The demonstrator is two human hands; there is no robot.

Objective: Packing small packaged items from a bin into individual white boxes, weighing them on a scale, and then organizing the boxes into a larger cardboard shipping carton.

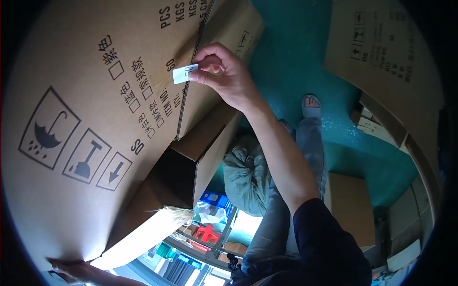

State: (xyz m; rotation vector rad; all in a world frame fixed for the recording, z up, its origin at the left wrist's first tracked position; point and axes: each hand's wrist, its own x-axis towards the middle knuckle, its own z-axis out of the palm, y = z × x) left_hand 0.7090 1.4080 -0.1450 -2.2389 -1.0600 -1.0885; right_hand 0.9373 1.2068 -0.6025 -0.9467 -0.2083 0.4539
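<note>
A large brown cardboard box (81,200) with black printed symbols fills the left side, tilted, its open flaps toward the lower middle. Between thumb and forefinger, my right hand (224,74) pinches a small white label (180,75) just over the printed side, close to the box's corner edge. Whether the label touches the cardboard I cannot tell. At the lower left, my left hand (74,270) grips the edge of the same box; part of its fingers is hidden in shadow.
A tied grey-green sack (245,174) stands beside my legs. Another large carton (381,62) is at the upper right, with a smaller brown box (350,207) below it. Blue crates (214,202) and a red stool (206,233) show past the flaps. The floor (296,43) is green.
</note>
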